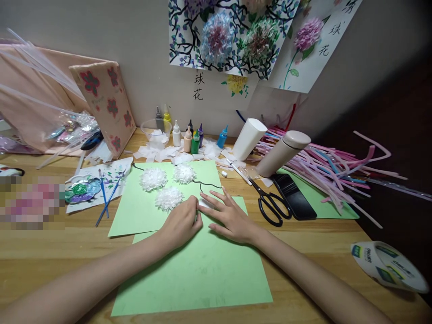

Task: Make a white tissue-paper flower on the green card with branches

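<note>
My left hand [182, 221] is closed, its fingers curled together over the green paper sheet [192, 274]; whatever it pinches is hidden. Against its knuckles reach the fingertips of my right hand [231, 216], which lies palm down with fingers spread. A small white paper piece [204, 203] shows beneath the right fingers. Just beyond my left hand sits a fluffy white paper flower [168, 198], with a second flower [153, 179] and a third flower [184, 173] behind it. All three rest on another green sheet [131, 220] that has thin dark branch lines.
Black scissors [274, 204] and a phone [294, 196] lie to the right, near pink pipe cleaners [324, 166]. Paint bottles [195, 142] stand behind among white paper scraps [151, 152]. Blue brushes [108, 198] lie left; a tape roll [388, 265] sits at the right edge.
</note>
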Demonstrator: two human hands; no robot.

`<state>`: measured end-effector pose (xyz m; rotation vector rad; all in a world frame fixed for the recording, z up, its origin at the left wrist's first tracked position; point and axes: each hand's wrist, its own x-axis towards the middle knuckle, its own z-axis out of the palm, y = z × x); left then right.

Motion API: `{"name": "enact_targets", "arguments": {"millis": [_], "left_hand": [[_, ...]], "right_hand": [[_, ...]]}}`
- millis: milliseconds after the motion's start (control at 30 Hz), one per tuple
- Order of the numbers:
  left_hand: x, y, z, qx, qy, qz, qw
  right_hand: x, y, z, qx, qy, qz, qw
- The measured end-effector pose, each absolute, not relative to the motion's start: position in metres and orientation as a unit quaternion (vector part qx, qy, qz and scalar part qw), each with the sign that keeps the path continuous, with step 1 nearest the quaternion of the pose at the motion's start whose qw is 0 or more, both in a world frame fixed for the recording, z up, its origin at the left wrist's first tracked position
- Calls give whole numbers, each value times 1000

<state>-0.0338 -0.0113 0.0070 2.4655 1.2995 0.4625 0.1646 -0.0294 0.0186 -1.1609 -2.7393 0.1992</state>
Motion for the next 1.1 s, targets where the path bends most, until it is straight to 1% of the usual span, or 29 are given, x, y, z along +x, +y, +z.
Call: {"name": "enact_targets", "arguments": {"millis": [233, 733, 1100], "left_hand": [[-34, -11, 5, 862, 446, 176, 161], [-34, -12, 10, 866, 447, 155, 162], [-33, -12, 12, 864, 449, 152, 167]], "right_hand": [[165, -27, 15, -390, -914, 65, 92], [162, -26, 12, -490, -863, 22, 119], [172, -29, 10, -482, -869, 40, 106]]}}
